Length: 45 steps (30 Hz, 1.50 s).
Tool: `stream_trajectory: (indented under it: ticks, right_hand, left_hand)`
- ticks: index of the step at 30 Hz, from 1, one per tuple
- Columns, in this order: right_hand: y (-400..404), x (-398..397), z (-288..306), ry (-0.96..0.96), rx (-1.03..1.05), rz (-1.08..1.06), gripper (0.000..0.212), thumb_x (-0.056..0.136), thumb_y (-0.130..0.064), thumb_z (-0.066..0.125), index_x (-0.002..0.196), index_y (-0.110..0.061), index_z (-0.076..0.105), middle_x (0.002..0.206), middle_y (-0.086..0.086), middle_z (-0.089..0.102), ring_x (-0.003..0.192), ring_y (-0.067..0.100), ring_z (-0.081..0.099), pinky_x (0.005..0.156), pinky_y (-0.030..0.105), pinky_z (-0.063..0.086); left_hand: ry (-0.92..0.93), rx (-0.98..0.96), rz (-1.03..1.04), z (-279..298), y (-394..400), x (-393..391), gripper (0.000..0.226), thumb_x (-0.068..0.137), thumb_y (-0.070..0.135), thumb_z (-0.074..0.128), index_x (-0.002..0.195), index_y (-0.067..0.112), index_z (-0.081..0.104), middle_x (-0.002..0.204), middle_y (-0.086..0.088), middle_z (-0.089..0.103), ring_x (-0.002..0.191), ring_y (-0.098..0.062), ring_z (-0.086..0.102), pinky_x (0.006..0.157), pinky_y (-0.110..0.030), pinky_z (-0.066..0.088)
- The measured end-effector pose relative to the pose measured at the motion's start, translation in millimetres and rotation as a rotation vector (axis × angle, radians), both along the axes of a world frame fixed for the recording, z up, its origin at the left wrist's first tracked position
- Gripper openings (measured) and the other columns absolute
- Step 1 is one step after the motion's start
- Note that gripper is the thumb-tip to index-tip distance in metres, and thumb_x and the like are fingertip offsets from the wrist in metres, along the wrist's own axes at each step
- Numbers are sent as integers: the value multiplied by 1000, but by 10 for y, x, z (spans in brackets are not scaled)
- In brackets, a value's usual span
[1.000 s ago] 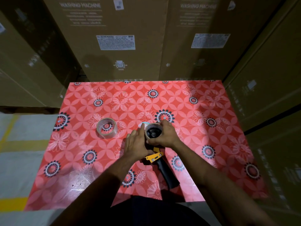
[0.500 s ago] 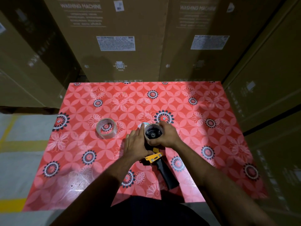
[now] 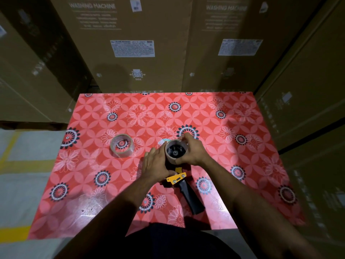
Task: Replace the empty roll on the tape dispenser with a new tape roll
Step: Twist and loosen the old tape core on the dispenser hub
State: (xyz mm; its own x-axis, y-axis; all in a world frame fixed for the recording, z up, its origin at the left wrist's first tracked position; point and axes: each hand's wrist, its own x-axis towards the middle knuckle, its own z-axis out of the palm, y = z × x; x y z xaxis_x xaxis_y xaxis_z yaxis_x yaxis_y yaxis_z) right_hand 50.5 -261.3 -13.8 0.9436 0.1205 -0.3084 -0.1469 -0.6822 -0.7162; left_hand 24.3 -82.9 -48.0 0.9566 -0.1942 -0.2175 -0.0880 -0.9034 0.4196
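The tape dispenser (image 3: 188,193) lies on the red floral table (image 3: 242,165), its black handle pointing toward me and a yellow bracket near its middle. A brown cardboard roll (image 3: 176,150) sits on the dispenser's black hub. My right hand (image 3: 192,150) is wrapped around that roll from the right. My left hand (image 3: 156,165) presses on the dispenser body just left of the roll, thumb near the yellow bracket. A clear tape roll (image 3: 121,148) lies flat on the table to the left, apart from both hands.
Tall cardboard boxes marked washing machine (image 3: 134,45) stand right behind the table and along its right side. On the left is grey floor with yellow lines (image 3: 16,163). A small round white sticker (image 3: 163,141) lies beside the roll.
Almost nothing differs. Both hands stay on the roll and dispenser; the right-hand fingers have shifted slightly around the roll.
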Motion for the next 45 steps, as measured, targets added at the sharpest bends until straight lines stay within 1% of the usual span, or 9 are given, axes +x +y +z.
stream_trajectory:
  ticks: [6,11,16,21,23,27,32,38,45]
  right_hand:
    - [-38,38,-39,12,61,76,85,56,-21,94,131,-17,56,120,-5,62,104,10,61,81,7,45]
    - [65,-37,-106,-18,47,-17,94,47,-57,86,132,-28,57,122,1,64,109,16,62,92,27,54]
    - [133,27,41,-41,30,117,88,49,-31,83,133,-17,63,127,2,68,111,15,62,91,23,47]
    - [150,-16,-10,-64,-39,133,105,45,-39,80,145,-26,50,134,4,61,123,22,54,101,33,46]
    - [142,-37,-53,-34,-2,40,115,45,-41,89,147,-20,39,134,6,55,121,24,53,95,31,49]
    - [43,-7,-88,-54,8,-51,89,49,-25,95,125,-14,49,112,-2,58,98,20,59,63,9,38]
    - [-82,-35,-92,-106,105,-70,108,47,-25,88,147,-29,46,120,10,43,108,25,48,81,18,41]
    - [-470,33,-129,-127,-87,-433,106,52,-34,92,145,-19,43,131,8,55,119,28,51,100,40,48]
    - [-718,75,-177,-10,-156,-425,103,65,-31,90,149,-14,34,140,19,41,131,37,43,107,43,42]
  left_hand:
    - [8,-1,9,-13,5,8,135,49,72,81,156,28,11,139,4,52,120,-22,42,101,-44,39]
    - [-18,-11,11,-23,1,9,128,46,71,78,153,32,20,130,5,57,113,-21,45,95,-42,41]
    - [-44,-17,1,0,10,1,109,52,60,79,146,31,32,127,7,58,108,-19,46,92,-38,41]
    - [-47,-51,32,14,-13,-20,104,57,57,79,145,31,30,116,6,56,107,-20,47,93,-40,40]
    - [-61,-60,25,-1,-4,-12,98,57,55,79,140,31,33,115,6,55,109,-21,46,92,-40,40]
    - [-61,-11,-9,-21,12,3,107,54,66,80,142,30,33,130,5,52,117,-20,44,98,-40,40]
    - [-78,4,-26,6,23,-7,115,54,68,81,148,28,28,135,4,52,121,-21,44,97,-39,39]
    - [-105,-141,-3,24,86,-77,83,84,64,59,152,27,27,131,3,51,124,-20,40,105,-45,33]
    - [-264,-28,-91,64,262,-423,62,93,55,51,144,23,37,132,1,48,118,-19,41,95,-36,34]
